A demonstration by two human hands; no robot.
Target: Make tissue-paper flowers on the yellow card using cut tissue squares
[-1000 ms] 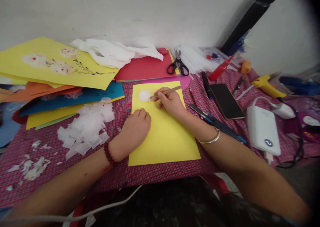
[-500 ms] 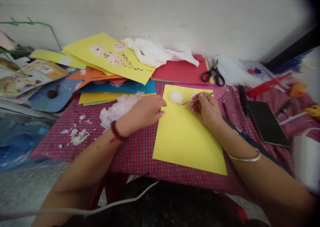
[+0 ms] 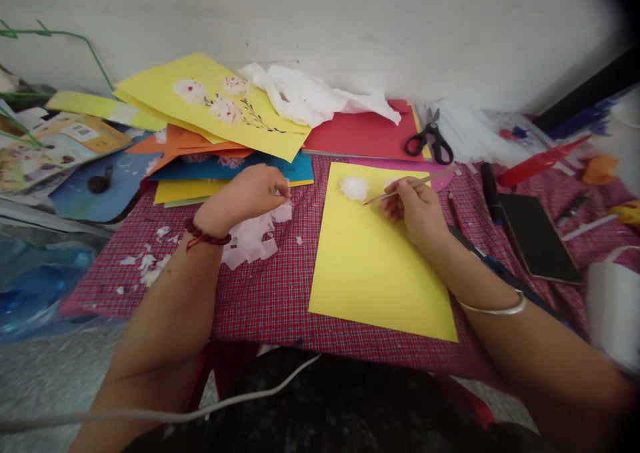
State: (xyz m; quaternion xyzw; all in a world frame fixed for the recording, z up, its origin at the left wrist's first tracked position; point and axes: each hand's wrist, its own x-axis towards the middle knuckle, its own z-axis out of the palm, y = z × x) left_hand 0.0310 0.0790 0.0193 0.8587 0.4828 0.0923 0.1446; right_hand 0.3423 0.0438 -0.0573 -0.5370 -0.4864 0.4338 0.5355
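My right hand point(image 3: 413, 210) grips a thin wooden stick point(image 3: 434, 175), like a pencil or brush, its dark pointed tip low over the yellow paper point(image 3: 373, 266). Near the paper's top edge is a fluffy white tuft point(image 3: 353, 188); a second white patch is partly hidden behind my right hand. My left hand point(image 3: 253, 196) is over a pile of small white tissue paper pieces point(image 3: 250, 241). Its fingers are curled together at the pile's right side; what they hold, if anything, cannot be made out.
Behind lie yellow sheets with flower pictures point(image 3: 215, 100), crumpled white tissue point(image 3: 310, 96), a red sheet point(image 3: 363, 136) and black-handled scissors point(image 3: 430, 140). A black notebook point(image 3: 537, 236) and red tube point(image 3: 540, 163) lie right. White scraps point(image 3: 150, 263) are at left on the checked cloth point(image 3: 270, 306).
My left hand has moved left, away from the yellow paper and over the tissue pieces. The right hand still holds the stick in nearly the same place. The view has shifted slightly.
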